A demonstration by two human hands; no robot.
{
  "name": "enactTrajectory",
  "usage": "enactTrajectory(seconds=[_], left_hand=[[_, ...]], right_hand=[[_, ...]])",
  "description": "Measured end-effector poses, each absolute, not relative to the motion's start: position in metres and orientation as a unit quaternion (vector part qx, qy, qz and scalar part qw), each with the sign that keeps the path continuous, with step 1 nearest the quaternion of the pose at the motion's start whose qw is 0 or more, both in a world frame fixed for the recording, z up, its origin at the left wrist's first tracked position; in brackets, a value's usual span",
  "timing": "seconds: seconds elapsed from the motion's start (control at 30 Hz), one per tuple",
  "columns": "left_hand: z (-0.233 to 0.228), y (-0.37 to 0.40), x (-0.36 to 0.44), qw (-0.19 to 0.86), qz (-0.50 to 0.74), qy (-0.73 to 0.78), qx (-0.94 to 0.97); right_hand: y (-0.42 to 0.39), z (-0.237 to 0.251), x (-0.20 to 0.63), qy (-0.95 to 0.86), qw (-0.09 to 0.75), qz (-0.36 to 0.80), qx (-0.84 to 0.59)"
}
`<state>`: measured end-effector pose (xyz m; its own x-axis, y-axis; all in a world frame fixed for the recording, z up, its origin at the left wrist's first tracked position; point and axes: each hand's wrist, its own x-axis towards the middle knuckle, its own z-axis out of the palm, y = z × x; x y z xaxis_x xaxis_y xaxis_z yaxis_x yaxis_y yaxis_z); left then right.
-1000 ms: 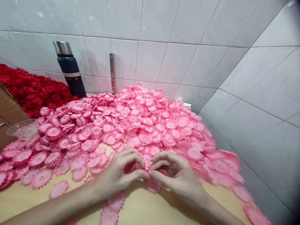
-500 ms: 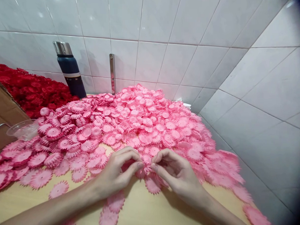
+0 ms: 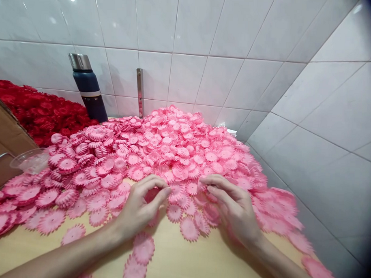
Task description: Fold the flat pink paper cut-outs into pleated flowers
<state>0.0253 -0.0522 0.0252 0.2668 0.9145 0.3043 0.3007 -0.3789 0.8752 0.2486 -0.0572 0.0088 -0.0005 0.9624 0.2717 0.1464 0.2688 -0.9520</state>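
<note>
Your left hand and right hand hover apart at the near edge of the pink pile, probably so the loose discs there lie within reach; thumbs bend toward forefingers, but I cannot tell whether either hand pinches one

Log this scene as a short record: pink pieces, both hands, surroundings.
Pink pieces: scalloped, heaped before a tiled wall, several loose on the table
Left hand: thumb and forefinger close together; grip contents unclear
Right hand: fingers bent; grip contents unclear
Bottle: dark blue, metallic top
Red heap: left of bottle
Left edge: brown cardboard
</note>
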Motion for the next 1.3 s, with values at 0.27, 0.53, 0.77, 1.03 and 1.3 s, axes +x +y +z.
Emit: enactTrajectory(seconds=[0.27, 0.53, 0.77, 1.03, 1.3], left_hand=[[0.025, -0.053, 0.027, 0.36, 0.416, 0.422, 0.721], [0.022, -0.053, 0.025, 0.353, 0.409, 0.414, 0.733], [0.023, -0.053, 0.026, 0.351, 0.403, 0.418, 0.734], [0.023, -0.054, 0.027, 0.356, 0.392, 0.427, 0.733], [0.026, -0.055, 0.028, 0.358, 0.4, 0.411, 0.737]], right_hand=[[-0.066, 0.011, 0.235, -0.562, 0.559, 0.386, -0.472], [-0.065, 0.011, 0.234, -0.557, 0.533, 0.409, -0.489], [-0.065, 0.015, 0.235, -0.565, 0.504, 0.422, -0.499], [-0.065, 0.014, 0.233, -0.611, 0.493, 0.4, -0.473], [-0.072, 0.016, 0.234, -0.752, 0.435, 0.225, -0.441]])
